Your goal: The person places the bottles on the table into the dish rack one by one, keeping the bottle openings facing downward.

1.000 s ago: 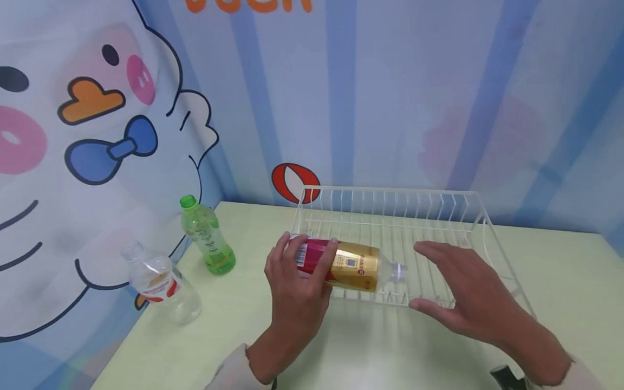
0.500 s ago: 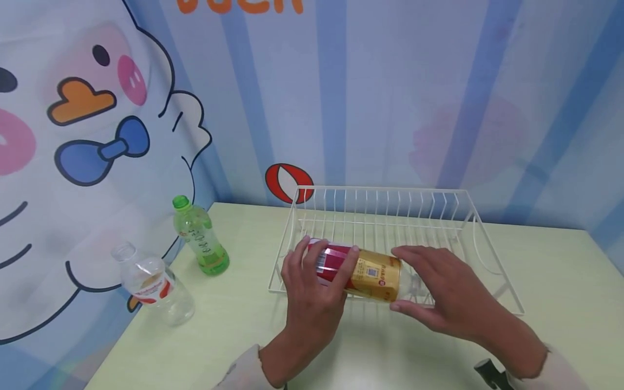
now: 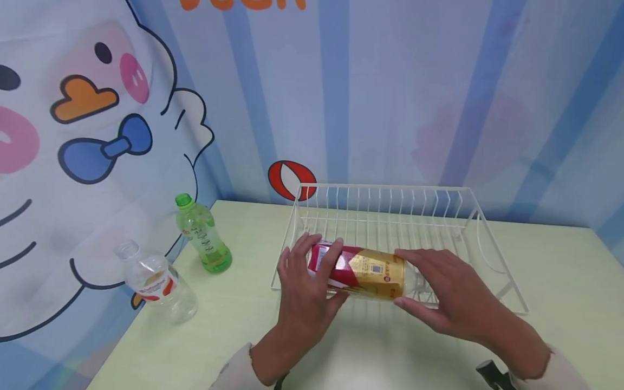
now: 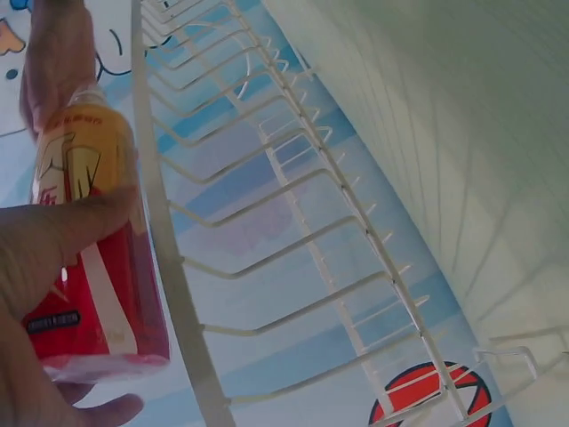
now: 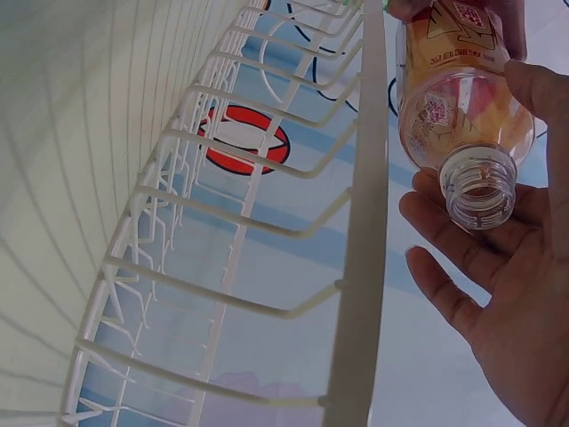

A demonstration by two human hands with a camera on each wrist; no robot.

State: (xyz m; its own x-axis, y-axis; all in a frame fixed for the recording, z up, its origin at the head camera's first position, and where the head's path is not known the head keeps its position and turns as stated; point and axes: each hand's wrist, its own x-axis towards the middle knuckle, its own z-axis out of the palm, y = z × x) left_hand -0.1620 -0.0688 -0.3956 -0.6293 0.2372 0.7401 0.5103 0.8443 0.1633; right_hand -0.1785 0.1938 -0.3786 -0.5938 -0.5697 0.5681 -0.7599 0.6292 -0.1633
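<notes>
Three bottles are counted: one red-and-gold bottle (image 3: pixel 363 270), plus one green bottle (image 3: pixel 205 235) and one clear bottle (image 3: pixel 159 283) near the left edge of the desk (image 3: pixel 234 325). One wire rack (image 3: pixel 380 221), one left hand (image 3: pixel 307 287) and one right hand (image 3: pixel 455 292) are recorded.

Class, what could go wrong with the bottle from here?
The held bottle lies sideways with its mouth uncapped, so anything inside might spill. If the left hand loosens, the bottle could slip, since the right hand looks loose around that end. The white wire rack looks close beside it, so a careless move might knock it.
</notes>
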